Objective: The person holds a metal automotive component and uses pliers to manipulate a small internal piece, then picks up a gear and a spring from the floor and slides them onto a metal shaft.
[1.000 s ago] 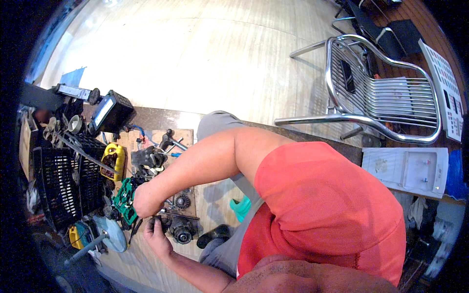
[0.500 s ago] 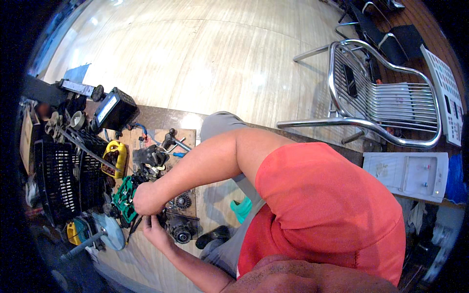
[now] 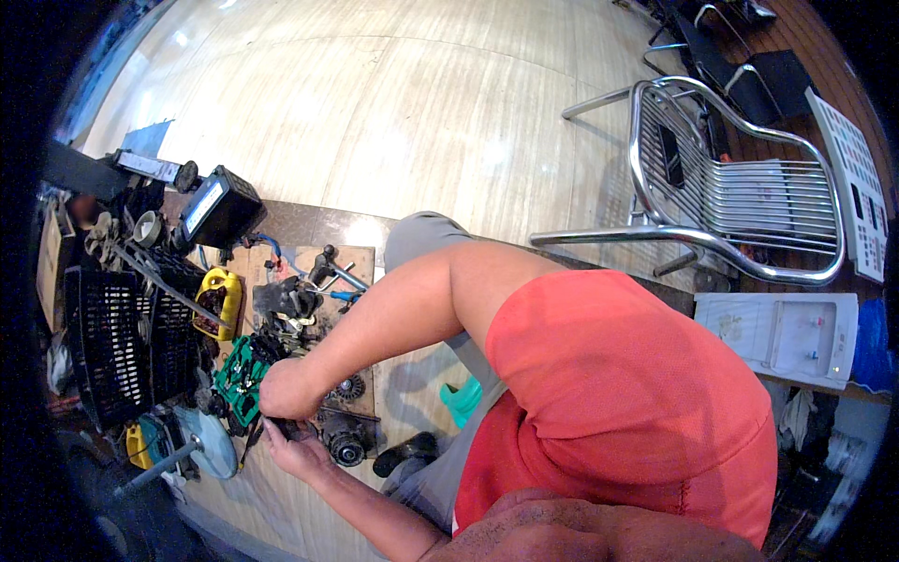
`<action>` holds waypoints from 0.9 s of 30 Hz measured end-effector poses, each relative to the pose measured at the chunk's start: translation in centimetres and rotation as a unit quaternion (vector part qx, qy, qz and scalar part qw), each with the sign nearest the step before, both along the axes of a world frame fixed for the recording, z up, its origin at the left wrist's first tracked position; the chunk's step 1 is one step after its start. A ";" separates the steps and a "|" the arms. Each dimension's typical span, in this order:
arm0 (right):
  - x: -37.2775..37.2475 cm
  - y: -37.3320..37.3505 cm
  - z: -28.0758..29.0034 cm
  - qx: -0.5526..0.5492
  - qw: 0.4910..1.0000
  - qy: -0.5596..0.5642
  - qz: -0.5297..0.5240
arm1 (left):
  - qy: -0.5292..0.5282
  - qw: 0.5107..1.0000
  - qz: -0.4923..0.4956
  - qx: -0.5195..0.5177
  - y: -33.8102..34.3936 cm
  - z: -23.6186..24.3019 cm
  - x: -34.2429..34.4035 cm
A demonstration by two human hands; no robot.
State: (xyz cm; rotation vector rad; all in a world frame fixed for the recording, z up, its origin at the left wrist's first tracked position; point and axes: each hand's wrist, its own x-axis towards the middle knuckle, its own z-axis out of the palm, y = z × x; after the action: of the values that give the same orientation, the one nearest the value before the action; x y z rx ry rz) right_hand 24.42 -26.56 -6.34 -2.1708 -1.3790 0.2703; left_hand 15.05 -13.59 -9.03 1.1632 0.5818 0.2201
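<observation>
My right hand (image 3: 288,388) reaches in from above, curled like a fist with its fingertips hidden behind its back. Just below it is my left hand (image 3: 302,457), partly turned up, one finger stretched toward the right hand. A dark part (image 3: 296,429) shows between the two hands, too covered to name. Left of my right hand lies a green tool case (image 3: 240,375) with dark pieces in and around it. A round metal machine part (image 3: 348,450) sits just right of my hands, and a finned wheel (image 3: 350,387) above that, partly behind my right arm.
A wooden board (image 3: 361,259) bears a hammer (image 3: 324,262) and a blue-handled screwdriver (image 3: 345,296). Around it stand a cut yellow jug (image 3: 216,304), black battery (image 3: 223,211), black crates (image 3: 110,347) and a light-blue disc (image 3: 213,448). A steel chair (image 3: 740,192) stands at the right.
My right hand has shifted slightly right and down. My left hand has turned more upward and moved a little lower, showing more of the dark part between them.
</observation>
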 end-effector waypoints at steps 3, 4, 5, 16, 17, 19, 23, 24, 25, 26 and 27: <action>-0.1 0.0 -0.1 0.008 1.000 0.019 0.002 | -0.008 0.999 -0.007 0.032 0.0 -0.2 0.2; -0.2 0.1 -0.1 0.013 1.000 0.024 0.006 | -0.010 0.999 -0.009 0.053 0.2 -0.4 0.3; -0.2 0.3 -0.2 0.015 1.000 0.019 0.004 | -0.017 0.998 0.004 0.058 0.6 -0.5 0.3; 0.1 -0.4 0.3 0.030 1.000 0.004 -0.001 | -0.095 0.988 0.097 -0.070 2.1 0.3 0.3; 0.1 -0.3 0.2 0.033 0.999 0.011 -0.006 | -0.114 0.987 0.081 -0.079 2.1 0.4 0.3; 0.2 -0.1 -0.2 0.040 0.999 0.027 -0.018 | -0.152 0.983 0.048 -0.096 2.2 0.4 0.1; 0.0 0.0 -0.2 0.057 0.997 0.048 -0.015 | -0.171 0.978 0.004 -0.116 3.5 0.0 -0.2; 0.0 0.2 -0.4 0.068 0.996 0.056 -0.014 | -0.195 0.971 -0.040 -0.130 3.7 0.1 -0.3; 0.0 0.3 -0.5 0.079 0.995 0.065 -0.014 | -0.219 0.962 -0.083 -0.144 3.8 0.2 -0.4; 0.0 0.2 -0.4 0.081 0.995 0.063 -0.008 | -0.205 0.968 -0.053 -0.132 3.8 0.1 -0.4; 0.0 0.2 -0.4 0.083 0.995 0.061 -0.002 | -0.191 0.974 -0.023 -0.120 3.1 0.7 -0.3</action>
State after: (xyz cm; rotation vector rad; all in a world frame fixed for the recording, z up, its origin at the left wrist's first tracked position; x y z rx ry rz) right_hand 24.42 -26.33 -6.73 -1.9881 -1.2817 0.2717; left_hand 14.78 -10.48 -8.31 0.8683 0.2327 0.3157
